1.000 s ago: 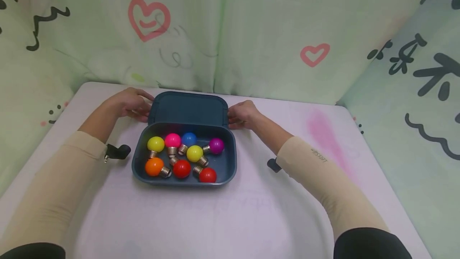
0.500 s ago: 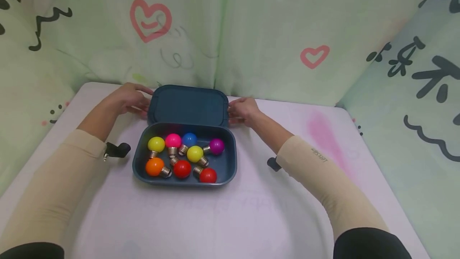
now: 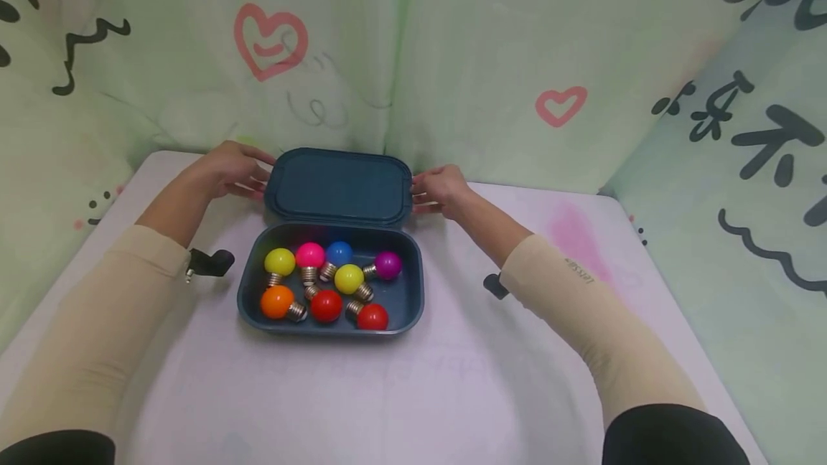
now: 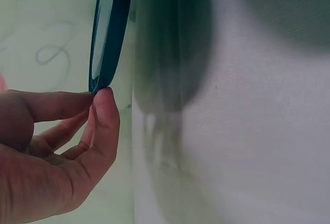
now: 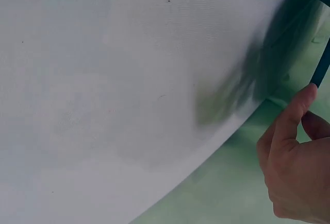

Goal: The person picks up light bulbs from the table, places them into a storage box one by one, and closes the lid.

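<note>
Both hands hold a dark blue-grey lid (image 3: 339, 186) by its short ends, tilted up behind the matching box. My left hand (image 3: 234, 169) is at the lid's left end; in the left wrist view its thumb and finger pinch the lid's rim (image 4: 114, 38). At the opposite end is my right hand (image 3: 442, 189), and the right wrist view shows its fingertips pinching the lid's narrow edge (image 5: 322, 64). The uncovered box (image 3: 408, 300) stands on the table just in front. Inside lie several coloured bulbs with metal screw bases, among them a red bulb (image 3: 326, 306) and a purple bulb (image 3: 388, 265).
A white table (image 3: 413, 400) carries the box, with a pink stain (image 3: 577, 232) to the right. A pale green curtain (image 3: 478, 56) with hearts and dark writing hangs right behind the table's back edge. Dark wrist mounts (image 3: 212, 262) stick out near the sleeves.
Both hands have raised the lid and moved it slightly back, away from the box, so a gap shows between them. The box and bulbs have stayed in place.
</note>
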Demonstrator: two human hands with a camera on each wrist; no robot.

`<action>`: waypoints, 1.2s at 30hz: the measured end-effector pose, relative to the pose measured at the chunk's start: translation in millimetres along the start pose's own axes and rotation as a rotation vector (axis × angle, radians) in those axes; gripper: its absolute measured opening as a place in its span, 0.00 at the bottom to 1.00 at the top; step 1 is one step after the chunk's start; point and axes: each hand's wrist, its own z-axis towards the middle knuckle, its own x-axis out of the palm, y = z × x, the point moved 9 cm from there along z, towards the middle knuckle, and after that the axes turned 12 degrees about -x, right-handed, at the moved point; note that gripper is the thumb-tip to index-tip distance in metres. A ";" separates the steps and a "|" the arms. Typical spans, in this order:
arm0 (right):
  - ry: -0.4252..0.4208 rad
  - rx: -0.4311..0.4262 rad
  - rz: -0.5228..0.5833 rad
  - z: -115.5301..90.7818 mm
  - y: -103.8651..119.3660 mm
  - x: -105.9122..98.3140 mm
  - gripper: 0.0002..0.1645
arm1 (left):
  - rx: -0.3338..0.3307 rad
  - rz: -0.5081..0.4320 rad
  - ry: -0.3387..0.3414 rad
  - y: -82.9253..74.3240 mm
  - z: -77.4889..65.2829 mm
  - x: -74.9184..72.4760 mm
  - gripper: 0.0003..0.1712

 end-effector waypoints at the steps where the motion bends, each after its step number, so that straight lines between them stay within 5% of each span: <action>1: 0.005 -0.001 0.005 0.1 1.3 0.1 0.16 | 0.004 -0.001 0.001 -1.1 -0.8 -0.6 0.28; 19: 0.034 -0.045 0.015 -6.0 21.1 -8.7 0.17 | 0.084 0.008 -0.024 -21.4 -14.3 -10.7 0.28; 36: -0.045 -0.195 -0.016 -14.7 45.8 -21.4 0.18 | 0.206 -0.109 -0.163 -33.4 -40.7 -16.9 0.31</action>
